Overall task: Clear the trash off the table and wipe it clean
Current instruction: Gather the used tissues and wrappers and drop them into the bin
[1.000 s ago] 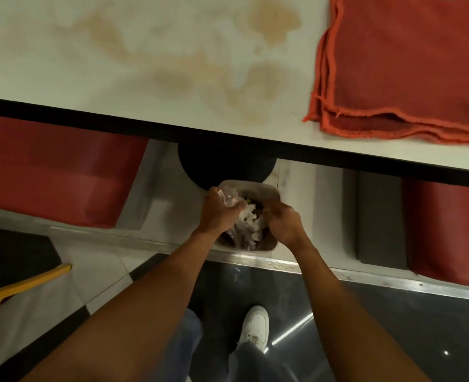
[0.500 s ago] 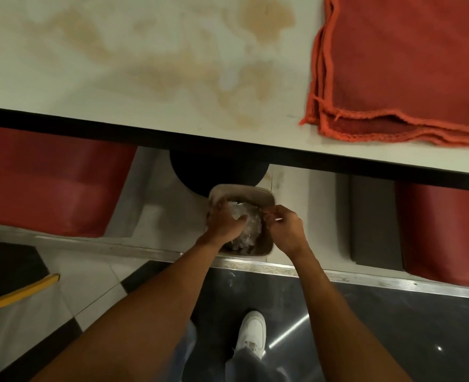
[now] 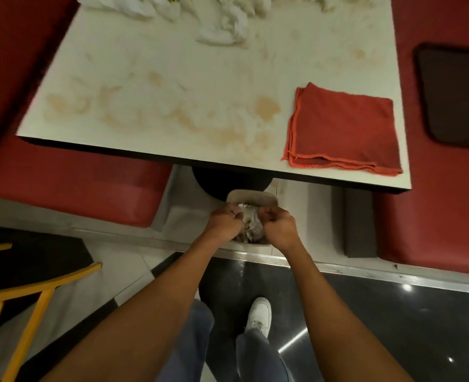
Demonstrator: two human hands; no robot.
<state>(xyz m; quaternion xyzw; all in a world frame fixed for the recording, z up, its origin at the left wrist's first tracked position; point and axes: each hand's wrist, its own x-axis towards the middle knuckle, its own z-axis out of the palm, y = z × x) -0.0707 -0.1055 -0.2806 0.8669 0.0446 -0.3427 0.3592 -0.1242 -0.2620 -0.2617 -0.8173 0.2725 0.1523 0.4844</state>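
Red cloth (image 3: 343, 130) — white table (image 3: 200, 78), brown-blotched — yellow chair (image 3: 34, 293).

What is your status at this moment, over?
Left hand and right hand grip crumpled trash at the bin. Napkins lie at the table far edge, stains unwiped. Red cloth folded, untouched. Nothing in the way.

Dim warm indoor light, wide-angle bending at edges, glare spots on the glossy floor (image 3: 393, 312).
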